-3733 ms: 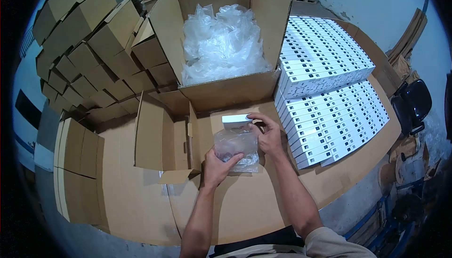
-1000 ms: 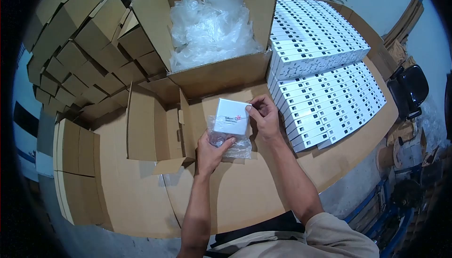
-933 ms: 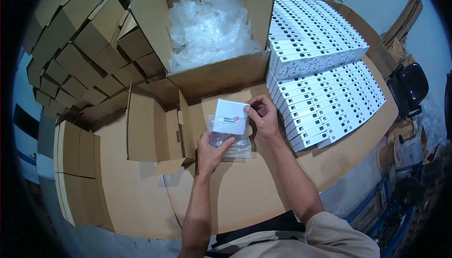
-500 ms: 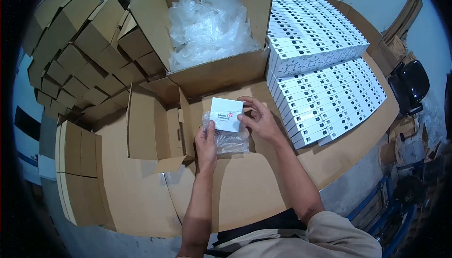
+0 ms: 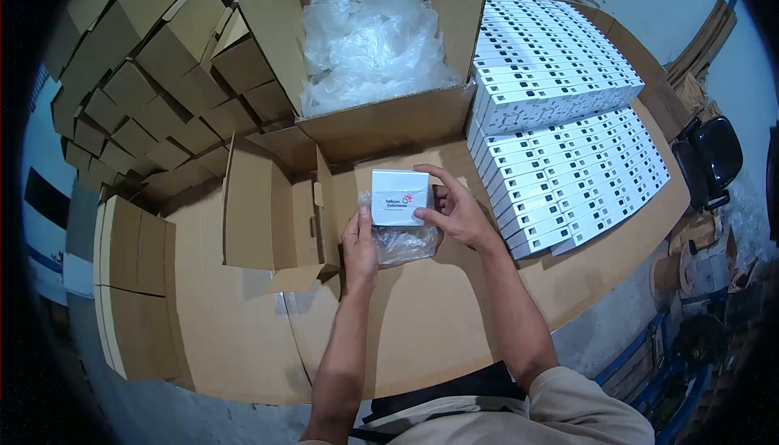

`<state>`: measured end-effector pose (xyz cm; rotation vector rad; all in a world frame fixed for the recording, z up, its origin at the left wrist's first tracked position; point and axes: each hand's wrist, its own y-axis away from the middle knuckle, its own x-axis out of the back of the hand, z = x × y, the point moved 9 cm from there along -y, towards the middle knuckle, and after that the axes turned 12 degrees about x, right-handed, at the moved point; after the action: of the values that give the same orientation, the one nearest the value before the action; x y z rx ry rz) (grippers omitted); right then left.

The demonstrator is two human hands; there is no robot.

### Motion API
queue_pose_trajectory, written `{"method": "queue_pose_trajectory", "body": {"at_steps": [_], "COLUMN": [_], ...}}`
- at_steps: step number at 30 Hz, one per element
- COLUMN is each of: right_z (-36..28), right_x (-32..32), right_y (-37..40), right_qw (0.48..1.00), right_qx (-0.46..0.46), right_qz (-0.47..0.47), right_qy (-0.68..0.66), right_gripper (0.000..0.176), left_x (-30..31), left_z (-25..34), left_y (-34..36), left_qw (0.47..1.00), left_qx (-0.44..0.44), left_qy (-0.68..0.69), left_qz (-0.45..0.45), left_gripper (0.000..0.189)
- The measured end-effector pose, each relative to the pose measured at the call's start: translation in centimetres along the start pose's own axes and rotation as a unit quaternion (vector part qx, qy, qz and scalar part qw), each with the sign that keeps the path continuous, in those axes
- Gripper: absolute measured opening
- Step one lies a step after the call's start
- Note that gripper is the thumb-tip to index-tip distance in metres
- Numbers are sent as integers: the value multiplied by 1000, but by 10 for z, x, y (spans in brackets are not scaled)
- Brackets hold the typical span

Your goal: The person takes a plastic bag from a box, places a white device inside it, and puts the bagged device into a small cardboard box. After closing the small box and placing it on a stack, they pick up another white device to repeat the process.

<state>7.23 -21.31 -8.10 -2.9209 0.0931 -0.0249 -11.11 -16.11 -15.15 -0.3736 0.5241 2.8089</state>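
Observation:
Between both hands is a small white box (image 5: 399, 190) printed "Telkom Indonesia" with a red mark. The fingers of my left hand (image 5: 360, 248) are closed at its lower left corner, thumb pointing up along the edge. My right hand (image 5: 461, 211) grips the right side, with the thumb on the front and the index finger at the top right corner. Beneath the box lies a crumpled clear plastic bag (image 5: 403, 245) on the cardboard surface. Left of my hands, an open brown carton (image 5: 251, 214) stands with its flaps spread; its inside is partly hidden.
A large carton (image 5: 385, 130) of crumpled clear plastic (image 5: 373, 47) stands at the back. Rows of white boxes (image 5: 568, 173) are stacked on the right. Brown cartons (image 5: 150, 72) pile up at the back left, with more folded cartons (image 5: 134, 254) at the left edge.
The white box has turned a little, so its printing now sits more level. Both hands keep hold of it. The whole view has shifted slightly.

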Motion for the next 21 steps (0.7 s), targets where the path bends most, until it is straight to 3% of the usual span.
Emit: {"method": "queue_pose_trajectory", "body": {"at_steps": [10, 14, 21], "right_z": [1, -6, -15], "right_x": [7, 11, 11], "right_y": [-1, -2, -3], "right_qw": [996, 994, 984], "right_qx": [68, 64, 149], "right_qz": [39, 38, 56], "right_qy": [-31, 74, 85], "right_gripper": [39, 22, 16], "left_x": [-1, -10, -15], "left_z": [4, 20, 28], "left_y": [0, 8, 13], "left_qw": [999, 996, 996], "left_qx": [-25, -54, -68], "left_qy": [-36, -65, -49], "left_qz": [-5, -11, -21], "left_gripper": [50, 51, 51]}}
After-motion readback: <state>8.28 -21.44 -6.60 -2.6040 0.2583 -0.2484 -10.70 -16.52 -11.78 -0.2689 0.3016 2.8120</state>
